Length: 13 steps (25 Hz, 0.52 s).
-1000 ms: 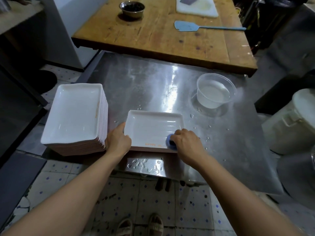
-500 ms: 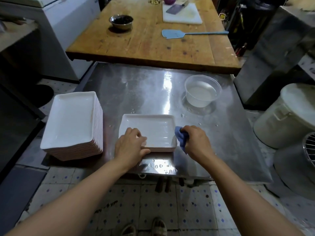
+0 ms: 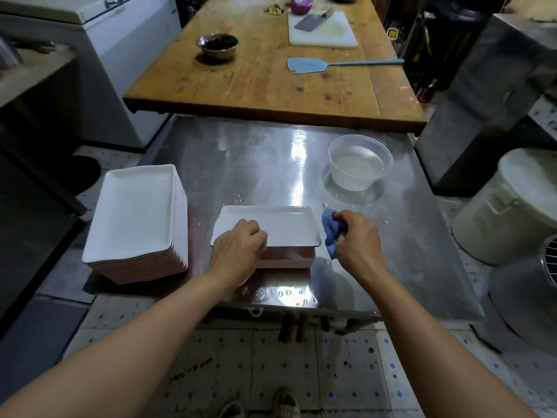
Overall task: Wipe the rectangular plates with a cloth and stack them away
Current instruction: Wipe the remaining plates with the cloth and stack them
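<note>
A white rectangular plate [image 3: 286, 224] tops a short pile near the front of the steel table [image 3: 271, 158]. My left hand [image 3: 236, 251] grips that plate's near left edge, fingers curled over the rim. My right hand [image 3: 357, 236] holds a bunched blue cloth [image 3: 331, 230] just off the plate's right edge, clear of the plate. A tall stack of white rectangular plates [image 3: 137, 218] stands at the table's left front corner.
A clear plastic tub of water [image 3: 360, 162] stands at the table's back right. Behind is a wooden table [image 3: 271, 82] with a steel bowl [image 3: 217, 45], blue spatula [image 3: 307, 65] and white cutting board [image 3: 322, 33]. A white bucket [image 3: 509, 206] stands on the floor at right.
My right hand has taken the cloth off the plate's inside and out past its right edge. My left hand has shifted from the plate's left side onto its near edge.
</note>
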{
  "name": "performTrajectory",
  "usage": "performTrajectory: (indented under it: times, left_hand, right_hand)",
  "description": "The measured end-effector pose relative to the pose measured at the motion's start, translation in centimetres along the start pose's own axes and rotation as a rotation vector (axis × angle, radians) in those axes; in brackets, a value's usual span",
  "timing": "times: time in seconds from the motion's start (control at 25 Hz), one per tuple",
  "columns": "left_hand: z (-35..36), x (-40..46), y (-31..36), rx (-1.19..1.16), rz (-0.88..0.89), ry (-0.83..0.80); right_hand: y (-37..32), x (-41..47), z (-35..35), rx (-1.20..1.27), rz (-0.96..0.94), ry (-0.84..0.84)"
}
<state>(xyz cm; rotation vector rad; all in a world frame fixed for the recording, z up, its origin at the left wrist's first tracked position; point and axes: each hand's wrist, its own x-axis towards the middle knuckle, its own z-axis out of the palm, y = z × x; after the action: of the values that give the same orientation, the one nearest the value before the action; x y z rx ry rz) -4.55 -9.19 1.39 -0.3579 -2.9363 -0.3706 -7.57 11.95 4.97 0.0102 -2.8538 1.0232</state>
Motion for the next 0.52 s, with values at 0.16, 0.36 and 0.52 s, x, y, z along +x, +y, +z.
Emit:
performTrajectory:
  times: [0.16, 0.36, 0.52]
  left_hand:
    - [-1.6, 1.8, 0.0, -0.012, -0.033, 0.11]
    - [-4.1, 4.4, -0.1, -0.117, -0.209, 0.148]
    - [-8.0, 4.0, -0.7, -0.446, -0.363, 0.208]
  right_hand:
    - [-1.0, 0.0, -0.8, 0.084, 0.016, 0.028]
    - [-3.6, -0.1, -2.6, 0.124, -0.042, 0.15]
    - [-6.7, 1.1, -4.0, 0.191, -0.134, 0.245]
